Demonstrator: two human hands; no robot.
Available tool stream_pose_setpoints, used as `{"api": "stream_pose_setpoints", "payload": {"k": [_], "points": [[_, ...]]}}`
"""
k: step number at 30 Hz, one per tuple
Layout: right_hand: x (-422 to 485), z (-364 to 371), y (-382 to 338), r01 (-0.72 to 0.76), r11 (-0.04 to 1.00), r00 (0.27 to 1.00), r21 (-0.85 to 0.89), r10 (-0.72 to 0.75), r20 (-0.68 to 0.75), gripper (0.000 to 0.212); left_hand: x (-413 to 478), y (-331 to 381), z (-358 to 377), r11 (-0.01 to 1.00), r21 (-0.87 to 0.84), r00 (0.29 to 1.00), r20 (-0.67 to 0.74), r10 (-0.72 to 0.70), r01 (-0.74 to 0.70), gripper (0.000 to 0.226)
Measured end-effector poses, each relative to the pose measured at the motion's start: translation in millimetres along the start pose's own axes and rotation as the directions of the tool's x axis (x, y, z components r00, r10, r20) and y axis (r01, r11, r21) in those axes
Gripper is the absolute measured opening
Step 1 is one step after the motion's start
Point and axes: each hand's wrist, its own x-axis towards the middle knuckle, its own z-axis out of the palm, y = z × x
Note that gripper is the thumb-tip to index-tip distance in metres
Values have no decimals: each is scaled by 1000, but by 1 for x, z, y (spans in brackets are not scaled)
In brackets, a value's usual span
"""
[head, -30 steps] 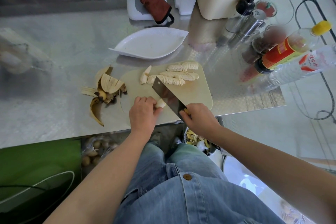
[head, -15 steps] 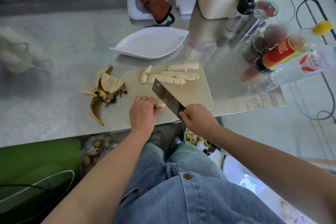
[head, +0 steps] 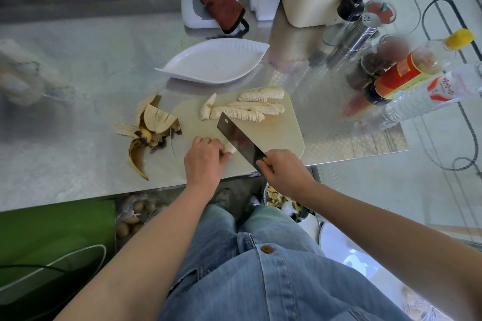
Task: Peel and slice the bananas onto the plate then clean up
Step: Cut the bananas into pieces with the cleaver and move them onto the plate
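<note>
Compared with the frame one second earlier, no shift is evident: both hands, the knife and the banana piece occupy the same positions. The left hand (head: 206,161) grips the short banana piece (head: 230,148), fingers curled over it, at the near edge of the cutting board (head: 281,133). The right hand (head: 285,171) grips the handle of the knife (head: 238,139), whose blade stands against the right end of the piece. Sliced bananas (head: 247,112) lie on the far side of the board, beyond both hands. The plate (head: 216,62) sits behind the board on the worktop (head: 78,73).
</note>
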Motion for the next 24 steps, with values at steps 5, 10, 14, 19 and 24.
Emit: {"api": "stream_pose_setpoints", "payload": {"k": [5,10,14,19,24], "points": [[2,0,-1,-4,1000,1000,2,4,11,29,0,0,0,1000,1,1000,2,-4,4,23],[1,4,-2,-31,999,998,-30,33,58,29,0,1,0,1000,-5,1000,11,-12,12,24],[-2,10,1,-53,998,996,-40,56,69,31,0,1,0,1000,-9,1000,5,-6,6,25],[-2,4,1,-27,1000,999,-8,28,33,40,-1,0,-1,1000,-14,1000,0,-9,9,24],[0,-2,-4,-10,1000,1000,16,10,-5,40,-3,-5,2,1000,-26,1000,-17,4,-4,26]]}}
